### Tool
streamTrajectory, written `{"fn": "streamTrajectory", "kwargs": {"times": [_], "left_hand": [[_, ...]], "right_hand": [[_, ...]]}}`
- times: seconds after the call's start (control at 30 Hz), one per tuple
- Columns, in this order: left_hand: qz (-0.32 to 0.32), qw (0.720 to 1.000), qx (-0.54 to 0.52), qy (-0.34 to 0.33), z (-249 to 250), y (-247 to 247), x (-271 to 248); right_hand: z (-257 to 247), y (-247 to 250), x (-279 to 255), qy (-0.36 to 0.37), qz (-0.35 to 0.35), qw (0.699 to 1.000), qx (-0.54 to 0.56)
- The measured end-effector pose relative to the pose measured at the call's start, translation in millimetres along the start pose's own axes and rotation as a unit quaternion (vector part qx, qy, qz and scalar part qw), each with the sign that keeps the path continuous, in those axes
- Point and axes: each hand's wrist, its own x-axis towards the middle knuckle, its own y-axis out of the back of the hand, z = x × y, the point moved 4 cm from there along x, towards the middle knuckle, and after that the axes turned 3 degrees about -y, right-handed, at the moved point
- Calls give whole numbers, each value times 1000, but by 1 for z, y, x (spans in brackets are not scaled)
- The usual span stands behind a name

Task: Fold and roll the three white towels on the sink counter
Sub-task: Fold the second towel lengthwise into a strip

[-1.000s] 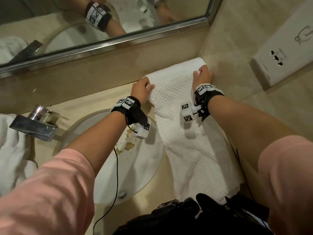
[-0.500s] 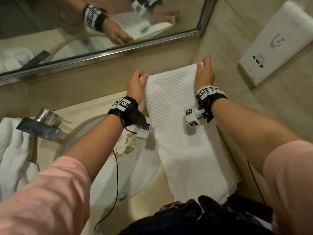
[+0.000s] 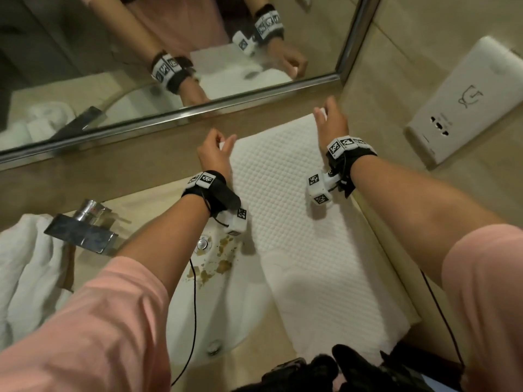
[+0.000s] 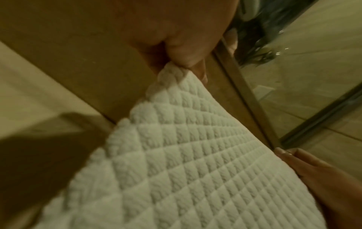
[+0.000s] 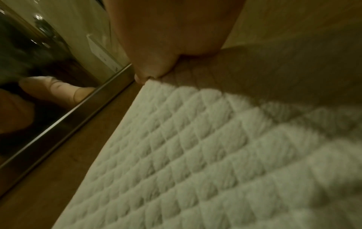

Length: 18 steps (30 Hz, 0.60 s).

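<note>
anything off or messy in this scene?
Yes: brown stains spatter the sink basin near the overflow hole, beside the towel. The towel overhangs the basin, so its left edge lies close to that mess.

— What is on the beige sink counter [image 3: 135, 202]?
— A chrome faucet [image 3: 82, 232]. Left of the faucet, bunched white towels [image 3: 25, 278]. Right of it, a waffle-textured white towel [image 3: 297, 222] partly over the basin [image 3: 240, 301].
</note>
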Motion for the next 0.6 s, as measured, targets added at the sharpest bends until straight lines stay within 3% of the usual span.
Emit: {"fn": "streamTrajectory", "kwargs": {"times": [0.1, 0.3, 0.6], "left_hand": [[17, 1000, 16, 11, -16, -1, 9], [59, 998, 10, 13, -21, -4, 20], [-11, 995, 62, 83, -57, -21, 13]], "right_hand": [[0, -12, 7, -2, -15, 1000, 8], [2, -23, 13, -21, 24, 999, 19], [28, -32, 16, -56, -45, 997, 0]]}}
